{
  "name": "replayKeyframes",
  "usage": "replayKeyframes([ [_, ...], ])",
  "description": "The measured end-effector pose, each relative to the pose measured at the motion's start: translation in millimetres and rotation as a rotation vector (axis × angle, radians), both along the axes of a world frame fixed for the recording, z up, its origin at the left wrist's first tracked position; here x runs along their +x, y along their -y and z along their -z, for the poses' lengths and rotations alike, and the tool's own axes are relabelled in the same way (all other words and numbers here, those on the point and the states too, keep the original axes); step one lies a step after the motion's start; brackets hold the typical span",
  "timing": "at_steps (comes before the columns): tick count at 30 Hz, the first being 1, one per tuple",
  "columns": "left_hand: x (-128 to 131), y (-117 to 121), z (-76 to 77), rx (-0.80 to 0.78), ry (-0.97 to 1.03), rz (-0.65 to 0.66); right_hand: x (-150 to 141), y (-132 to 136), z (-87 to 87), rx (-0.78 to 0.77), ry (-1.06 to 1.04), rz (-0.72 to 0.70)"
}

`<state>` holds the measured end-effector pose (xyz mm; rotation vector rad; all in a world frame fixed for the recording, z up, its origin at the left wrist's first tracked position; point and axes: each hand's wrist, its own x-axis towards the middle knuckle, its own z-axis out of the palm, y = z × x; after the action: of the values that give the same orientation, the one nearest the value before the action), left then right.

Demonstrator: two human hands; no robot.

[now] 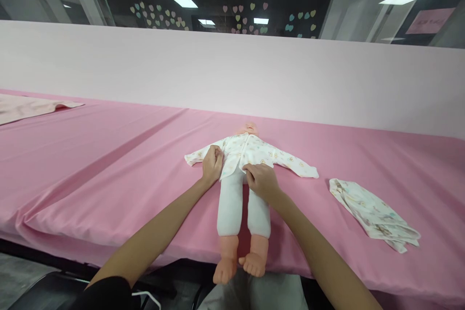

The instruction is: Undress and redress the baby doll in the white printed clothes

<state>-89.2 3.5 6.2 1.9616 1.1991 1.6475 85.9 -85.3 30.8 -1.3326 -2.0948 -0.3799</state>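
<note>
A baby doll [229, 208] lies on its back on the pink sheet, feet toward me and over the front edge. It wears a white patterned baby jacket [236, 147] with both sleeves spread out to the sides. The lower front of the jacket parts, and the doll's white cloth legs show below it. My left hand [212, 163] is closed at the jacket's left side, by the sleeve. My right hand [262, 181] pinches the lower front hem of the jacket, over the doll's hip.
Folded patterned baby pants [374, 210] lie on the pink sheet [119, 179] at the right. A pale pink cloth [29, 107] lies at the far left. Behind the bed runs a low white wall [218, 72] under a dark window. A black chair [47, 290] stands at the lower left.
</note>
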Motion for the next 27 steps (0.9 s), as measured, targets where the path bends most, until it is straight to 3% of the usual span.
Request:
replayKeyframes([
  [6, -2.1, 3.7, -0.6, -0.010, -0.005, -0.015, 0.8, 14.3, 6.6, 0.038, -0.097, 0.037],
  [9, -1.9, 5.0, -1.9, -0.016, -0.040, 0.004, 26.5, 33.2, 8.6, 0.175, 0.096, 0.058],
  [11, -0.3, 5.4, -3.0, -0.019, -0.059, 0.037, 58.9, 49.2, 12.4, 0.224, 0.205, 0.164],
  [13, 1.6, 5.6, -4.0, -0.020, -0.057, 0.071, 99.3, 67.1, 18.3, 0.163, 0.214, 0.435],
  [17, 3.3, 5.8, -5.1, -0.038, -0.045, 0.104, 173.7, 98.1, 29.6, -0.167, 0.087, 1.030],
  [20, 2.9, 5.8, -5.1, -0.049, -0.069, 0.113, 198.6, 105.9, 33.2, -0.346, -0.089, 1.125],
  [24, 2.8, 5.2, -4.8, -0.040, -0.077, 0.135, 194.5, 100.6, 33.6, -0.366, -0.082, 1.190],
  [27, 2.6, 4.7, -4.0, -0.039, -0.085, 0.154, 188.9, 99.9, 23.1, -0.388, -0.091, 1.185],
])
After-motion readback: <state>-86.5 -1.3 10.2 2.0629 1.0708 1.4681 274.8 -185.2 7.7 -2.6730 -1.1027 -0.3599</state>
